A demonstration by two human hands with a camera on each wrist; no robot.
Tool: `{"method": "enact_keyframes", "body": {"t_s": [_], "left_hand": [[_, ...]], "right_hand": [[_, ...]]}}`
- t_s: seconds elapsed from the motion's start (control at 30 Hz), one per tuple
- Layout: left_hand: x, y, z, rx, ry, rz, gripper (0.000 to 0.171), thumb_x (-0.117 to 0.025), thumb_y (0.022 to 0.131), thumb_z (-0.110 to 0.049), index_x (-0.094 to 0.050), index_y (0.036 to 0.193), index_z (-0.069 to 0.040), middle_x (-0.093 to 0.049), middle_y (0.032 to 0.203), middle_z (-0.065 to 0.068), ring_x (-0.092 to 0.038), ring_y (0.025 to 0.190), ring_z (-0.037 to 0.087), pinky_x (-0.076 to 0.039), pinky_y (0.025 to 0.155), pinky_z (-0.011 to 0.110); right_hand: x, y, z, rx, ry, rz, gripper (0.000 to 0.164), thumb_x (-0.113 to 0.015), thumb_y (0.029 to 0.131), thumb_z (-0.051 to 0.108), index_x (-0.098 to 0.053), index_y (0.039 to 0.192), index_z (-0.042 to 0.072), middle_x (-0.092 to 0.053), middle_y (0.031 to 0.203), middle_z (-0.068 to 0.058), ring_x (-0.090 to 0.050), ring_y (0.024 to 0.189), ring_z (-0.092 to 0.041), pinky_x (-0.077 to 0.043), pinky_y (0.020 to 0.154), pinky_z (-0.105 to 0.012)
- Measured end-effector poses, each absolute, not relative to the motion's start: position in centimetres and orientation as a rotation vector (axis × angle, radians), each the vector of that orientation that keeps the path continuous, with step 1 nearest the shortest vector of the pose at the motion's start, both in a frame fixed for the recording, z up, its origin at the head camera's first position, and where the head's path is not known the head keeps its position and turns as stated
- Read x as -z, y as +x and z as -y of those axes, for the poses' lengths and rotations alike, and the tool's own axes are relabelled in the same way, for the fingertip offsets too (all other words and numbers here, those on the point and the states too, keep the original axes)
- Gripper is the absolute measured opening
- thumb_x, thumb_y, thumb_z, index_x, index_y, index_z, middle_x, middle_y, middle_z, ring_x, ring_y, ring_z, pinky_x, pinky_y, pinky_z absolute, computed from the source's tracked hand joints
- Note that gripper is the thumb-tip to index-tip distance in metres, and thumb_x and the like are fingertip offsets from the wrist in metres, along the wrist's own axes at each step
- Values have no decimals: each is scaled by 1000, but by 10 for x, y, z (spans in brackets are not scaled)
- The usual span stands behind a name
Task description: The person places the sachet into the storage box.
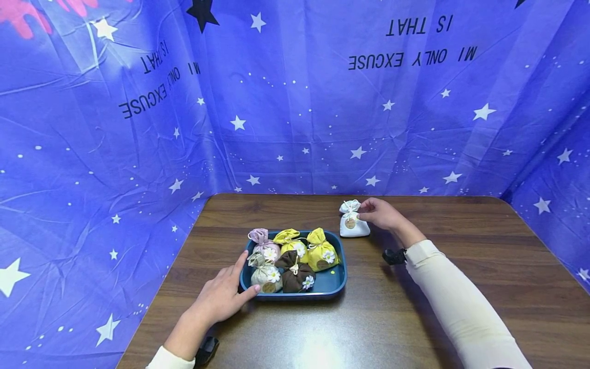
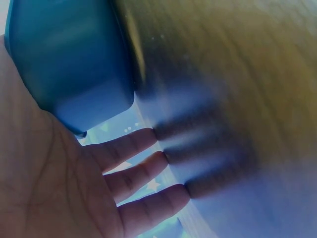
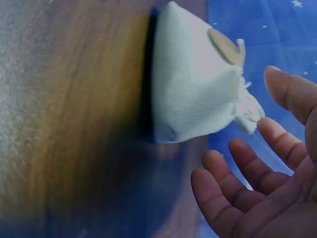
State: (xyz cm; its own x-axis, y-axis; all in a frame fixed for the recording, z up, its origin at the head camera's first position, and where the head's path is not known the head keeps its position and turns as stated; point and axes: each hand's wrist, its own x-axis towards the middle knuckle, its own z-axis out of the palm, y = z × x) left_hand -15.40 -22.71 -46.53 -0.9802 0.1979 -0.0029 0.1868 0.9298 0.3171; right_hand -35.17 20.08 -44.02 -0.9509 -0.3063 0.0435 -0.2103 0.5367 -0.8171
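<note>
A white drawstring pouch with a round tan label stands on the table behind the tray's right end. Beside its tied neck is my right hand, and in the right wrist view the fingers are spread, thumb apart from the cloth. The index fingertip lies close to the gathered top; whether it touches, I cannot tell. My left hand rests at the left end of a blue tray, thumb along the near rim. In the left wrist view, three fingers extend loosely below the tray's outer wall.
Inside the tray sit a pink pouch, two yellow pouches, a grey-green pouch and a dark brown pouch, with daisies attached. Bare tray floor shows at front right. A blue star-printed curtain hangs behind the wooden table.
</note>
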Motion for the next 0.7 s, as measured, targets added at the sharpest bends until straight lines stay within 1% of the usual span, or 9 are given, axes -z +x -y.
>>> {"method": "enact_keyframes", "body": {"t_s": [0.1, 0.3, 0.57, 0.7], "left_hand": [[465, -154, 227, -491, 306, -3050, 94, -47, 91, -72, -17, 160, -16, -49, 146, 19, -47, 131, 38, -44, 93, 61], [465, -155, 226, -492, 300, -3040, 95, -46, 91, -73, -15, 161, -17, -46, 149, 17, -46, 132, 38, -44, 95, 59], [466, -155, 226, -483, 297, -3044, 96, -47, 90, -73, -15, 161, -17, -46, 148, 17, -46, 132, 38, -44, 94, 60], [467, -155, 227, -487, 304, -3051, 95, -47, 91, -73, -15, 161, -17, -46, 148, 17, -47, 132, 38, -44, 93, 60]], "right_hand": [[447, -355, -200, 1391, -404, -2666, 37, -72, 88, 7, -55, 113, -13, -60, 98, -17, -56, 90, -26, -47, 75, -30], [456, -360, -195, 1381, -368, -2670, 38, -73, 88, 10, -55, 114, -12, -60, 104, -19, -56, 97, -30, -46, 78, -31], [460, -361, -189, 1414, -317, -2632, 41, -76, 85, 10, -56, 113, -11, -57, 98, -14, -53, 91, -25, -44, 73, -28], [462, -362, -188, 1419, -309, -2629, 39, -76, 85, 11, -56, 112, -10, -57, 98, -14, -53, 90, -24, -45, 70, -27]]}}
